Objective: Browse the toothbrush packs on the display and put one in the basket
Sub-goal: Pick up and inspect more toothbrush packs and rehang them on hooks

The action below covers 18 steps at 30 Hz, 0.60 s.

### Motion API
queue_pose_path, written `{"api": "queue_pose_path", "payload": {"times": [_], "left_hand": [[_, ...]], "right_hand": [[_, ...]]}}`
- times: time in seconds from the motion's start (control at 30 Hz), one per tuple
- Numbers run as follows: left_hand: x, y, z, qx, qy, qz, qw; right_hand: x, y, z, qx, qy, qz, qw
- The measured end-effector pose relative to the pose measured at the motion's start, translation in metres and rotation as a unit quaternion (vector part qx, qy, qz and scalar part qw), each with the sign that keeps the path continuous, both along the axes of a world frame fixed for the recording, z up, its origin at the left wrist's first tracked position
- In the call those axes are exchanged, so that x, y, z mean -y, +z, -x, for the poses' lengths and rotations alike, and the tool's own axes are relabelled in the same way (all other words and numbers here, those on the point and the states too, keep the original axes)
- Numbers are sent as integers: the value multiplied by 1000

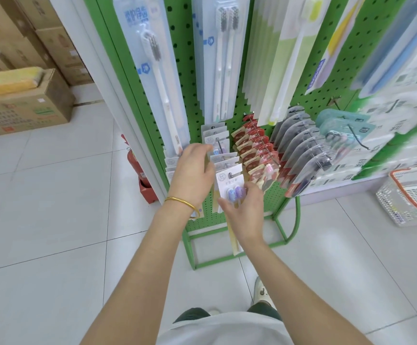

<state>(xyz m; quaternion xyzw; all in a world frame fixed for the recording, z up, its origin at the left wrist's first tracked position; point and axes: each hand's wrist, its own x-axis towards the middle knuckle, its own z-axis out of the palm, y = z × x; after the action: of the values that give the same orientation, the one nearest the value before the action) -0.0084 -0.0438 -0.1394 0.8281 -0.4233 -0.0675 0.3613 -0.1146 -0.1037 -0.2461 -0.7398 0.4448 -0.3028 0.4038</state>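
Left hand (192,170) curls its fingers round hanging packs (217,135). Right hand (244,210) pinches the nearest pack (228,180); basket (391,205) stands far right.

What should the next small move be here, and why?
Probably pull the front pack forward, free of the green pegboard display. The right hand grips its lower part, the left hand rests on the packs behind, and the basket stands on the floor to the right, apart from both hands.
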Motion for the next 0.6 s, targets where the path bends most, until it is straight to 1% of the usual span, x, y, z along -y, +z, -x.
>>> {"api": "queue_pose_path", "payload": {"times": [0.3, 0.6], "left_hand": [[16, -6, -9, 72, -14, -110, 991], [39, -4, -26, 138, -22, -218, 966]], "right_hand": [[8, -6, -26, -7, 7, 18, 1000], [17, -2, -38, -26, 14, 13, 999]]}}
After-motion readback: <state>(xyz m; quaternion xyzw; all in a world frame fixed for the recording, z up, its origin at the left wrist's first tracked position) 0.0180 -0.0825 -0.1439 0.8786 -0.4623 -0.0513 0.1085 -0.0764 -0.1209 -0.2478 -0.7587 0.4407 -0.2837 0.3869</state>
